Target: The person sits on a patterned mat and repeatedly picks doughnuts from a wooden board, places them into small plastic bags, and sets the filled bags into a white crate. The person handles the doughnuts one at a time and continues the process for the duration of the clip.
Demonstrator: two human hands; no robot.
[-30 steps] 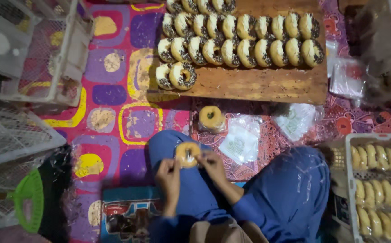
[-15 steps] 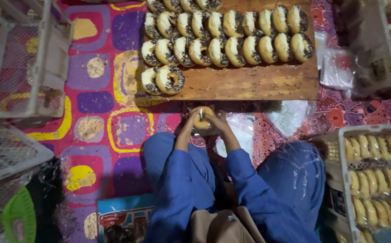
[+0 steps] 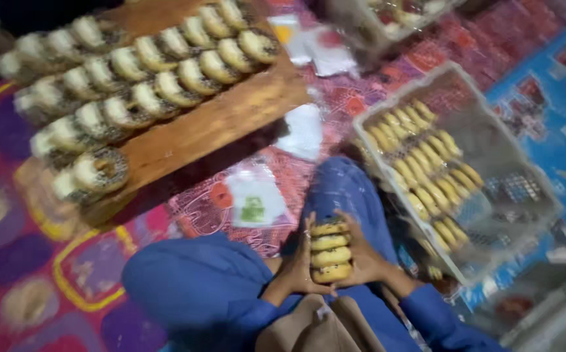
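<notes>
Between my palms, over my lap, I hold a short stack of ring-shaped pastries (image 3: 329, 251). My left hand (image 3: 296, 264) presses its left side and my right hand (image 3: 363, 254) cups its right side. My legs in blue trousers (image 3: 204, 287) are folded under them. The picture is blurred by head motion.
A wooden board (image 3: 211, 124) with rows of several iced ring pastries (image 3: 133, 72) lies ahead on the patterned mat. A white plastic crate (image 3: 491, 163) with rows of yellow oblong pastries (image 3: 420, 163) sits at my right. Clear plastic bags (image 3: 255, 199) lie on the mat before my knees.
My hands came back from the mat near the board to my lap, now holding a stack of pastries. The view has swung right and tilted, showing the crate more fully.
</notes>
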